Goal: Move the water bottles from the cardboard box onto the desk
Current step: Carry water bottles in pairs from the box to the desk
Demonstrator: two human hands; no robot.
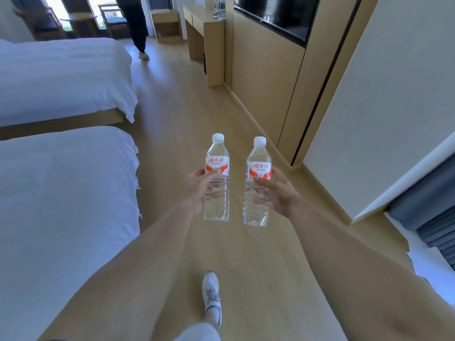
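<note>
Two clear water bottles held upright and side by side over the wooden floor (246, 254), apart from each other, white caps on top, red and white labels facing the camera. Left bottle (217, 178) gripped by the left hand (197, 190), thumb across the label's lower edge, fingers wrapped behind. Right bottle (257, 182) gripped the same way by the right hand (278, 190). Below, one foot in a white shoe (212, 296) on the floor. To the left, two beds (61, 193) with white sheets. Far ahead, a wooden desk (204, 25) against the wall, probably with some glass items on it, too blurred to tell. Beside it, another person's legs (138, 25).
</note>
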